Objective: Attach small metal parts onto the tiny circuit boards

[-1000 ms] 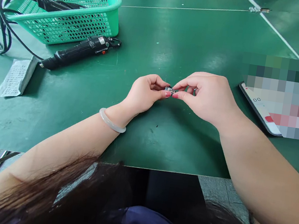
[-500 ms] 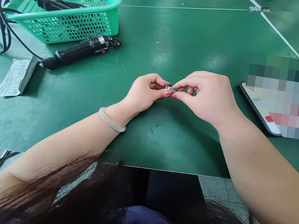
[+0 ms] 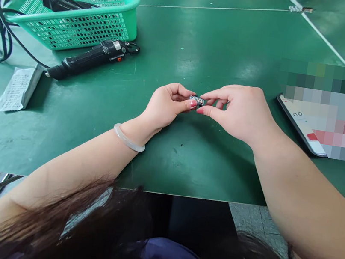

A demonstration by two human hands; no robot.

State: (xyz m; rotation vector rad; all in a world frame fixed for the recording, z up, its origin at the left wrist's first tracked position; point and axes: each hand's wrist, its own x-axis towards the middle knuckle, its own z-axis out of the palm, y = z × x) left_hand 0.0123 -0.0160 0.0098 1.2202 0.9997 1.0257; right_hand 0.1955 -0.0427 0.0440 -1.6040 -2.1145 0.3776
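Note:
A tiny electronic part (image 3: 197,101), dark with silvery detail like a small circuit board, is held above the green table; its exact kind is too small to make out. My left hand (image 3: 170,104) pinches its left end between thumb and fingers, and a pale bangle circles that wrist. At the right end, my right hand (image 3: 239,110) is closed in a loose pinch, with index fingertip at the upper edge and thumb tip at the lower. Its other fingers are curled behind, partly hidden.
A black electric screwdriver (image 3: 94,59) lies at the left before a green perforated basket (image 3: 87,26) holding black cabled items. A wrapped paper packet (image 3: 18,88) is near its rear end. On the right lies a phone (image 3: 305,130), partly pixelated. The table's front edge runs below my hands.
The small part shows more of its face now, appearing turned between my fingers. My right thumb and index finger have spread slightly. Both arms stay nearly where they were.

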